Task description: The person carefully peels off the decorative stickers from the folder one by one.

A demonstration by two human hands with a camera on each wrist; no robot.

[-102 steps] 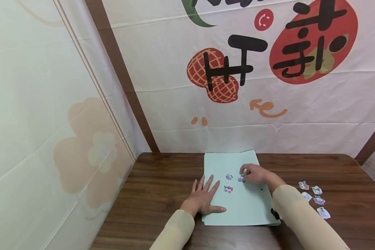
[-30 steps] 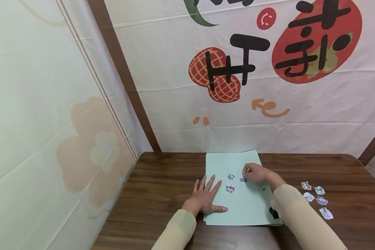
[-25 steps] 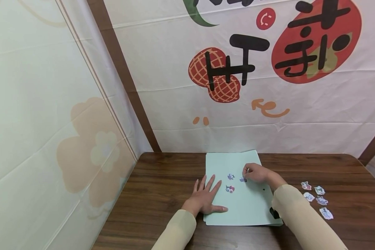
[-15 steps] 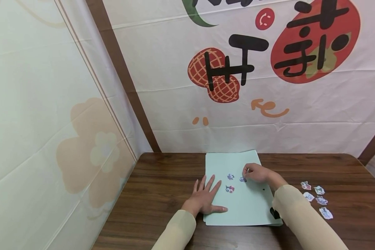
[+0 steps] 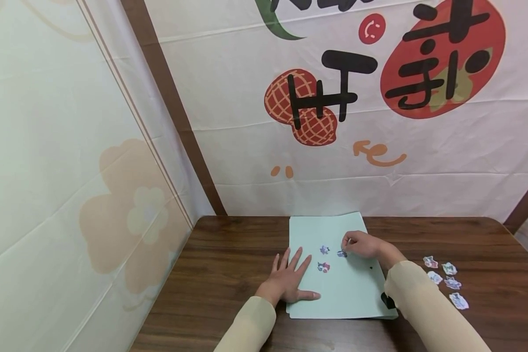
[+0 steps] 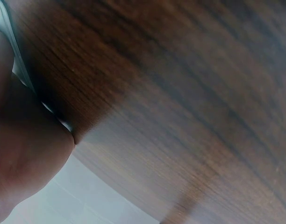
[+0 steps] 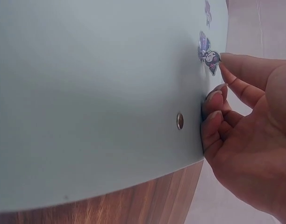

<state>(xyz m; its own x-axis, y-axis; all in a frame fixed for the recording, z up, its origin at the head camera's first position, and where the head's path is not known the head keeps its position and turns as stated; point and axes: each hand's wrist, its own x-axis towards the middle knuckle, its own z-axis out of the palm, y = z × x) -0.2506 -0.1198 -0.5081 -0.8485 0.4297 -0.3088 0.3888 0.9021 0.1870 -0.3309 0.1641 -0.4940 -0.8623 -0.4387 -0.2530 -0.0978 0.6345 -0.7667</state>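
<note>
My left hand (image 5: 286, 282) rests with spread fingers on the left edge of a pale green folder (image 5: 334, 300); only part of that hand shows in the left wrist view. Above the folder's right half, my right hand (image 5: 362, 244) pinches the edge of a small purple-and-black cartoon sticker (image 7: 211, 58) between thumb and index finger. That sticker is tilted up from the folder's surface, and its lower part seems to touch it. The other right fingers are curled near the cover. A purple sticker (image 5: 324, 250) and a pink-and-dark sticker (image 5: 323, 267) lie flat between the hands.
Several loose cartoon stickers (image 5: 452, 282) lie on the brown wooden table (image 5: 229, 274) to the right. A metal-rimmed hole (image 7: 180, 121) pierces the folder. A black piece (image 5: 387, 300) shows at the folder's lower right, beside the right sleeve. A printed cloth (image 5: 246, 146) hangs behind the table.
Since the oldest frame, my right thumb and index finger have come together at the sticker's edge. Over the last second both hands stay in place; the head view shifts only slightly.
</note>
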